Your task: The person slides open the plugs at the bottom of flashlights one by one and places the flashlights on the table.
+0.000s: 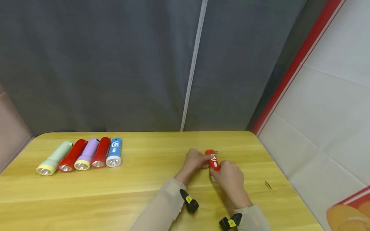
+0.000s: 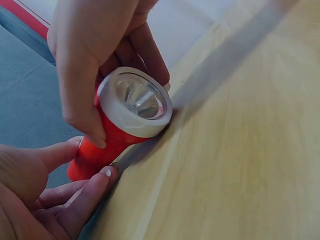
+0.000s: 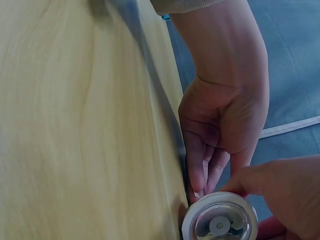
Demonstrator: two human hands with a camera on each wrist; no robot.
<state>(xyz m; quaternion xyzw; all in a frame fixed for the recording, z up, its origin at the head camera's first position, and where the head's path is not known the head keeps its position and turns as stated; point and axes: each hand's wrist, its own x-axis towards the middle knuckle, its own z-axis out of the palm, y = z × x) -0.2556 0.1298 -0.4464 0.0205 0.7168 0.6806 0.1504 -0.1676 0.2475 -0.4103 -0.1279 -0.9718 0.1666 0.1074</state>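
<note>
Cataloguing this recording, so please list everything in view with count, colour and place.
Mint flashlight: 1, pale green, yellow head, first in left row
Red flashlights: 2, red, second and fourth there
Purple flashlight: 1, purple, yellow head, third
Blue flashlight: 1, blue, white head, fifth
Held flashlight: 1, red, white head, table's right half
Table: 1, yellowish wood, under flashlights
Curtain: 1, dark grey, behind table
Wall panel: 1, white, red edging, right
Side panel: 1, pinkish, left
Small mark: 1, dark, table's right, unclear
Sleeves: 2, pale, on forearms
Wrist cameras: 2, black, on wrists
Left hand and right hand: 2, bare, gripping held flashlight
</note>
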